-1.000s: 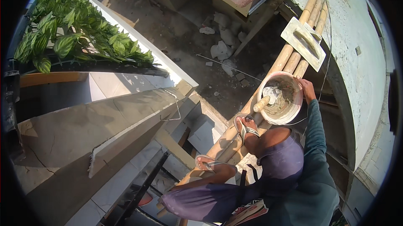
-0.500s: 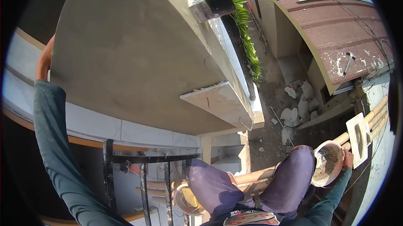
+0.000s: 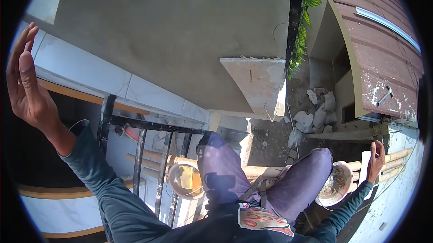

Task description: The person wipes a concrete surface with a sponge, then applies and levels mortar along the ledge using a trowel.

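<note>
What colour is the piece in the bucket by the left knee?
The piece is yellow, best seen in the head view.

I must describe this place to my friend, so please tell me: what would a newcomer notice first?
Probably the broad, smooth grey plaster-like surface filling the upper middle. Next come the open, bare left hand at the far left, and the bare right hand at lower right, just right of the round whitish bucket.
</note>
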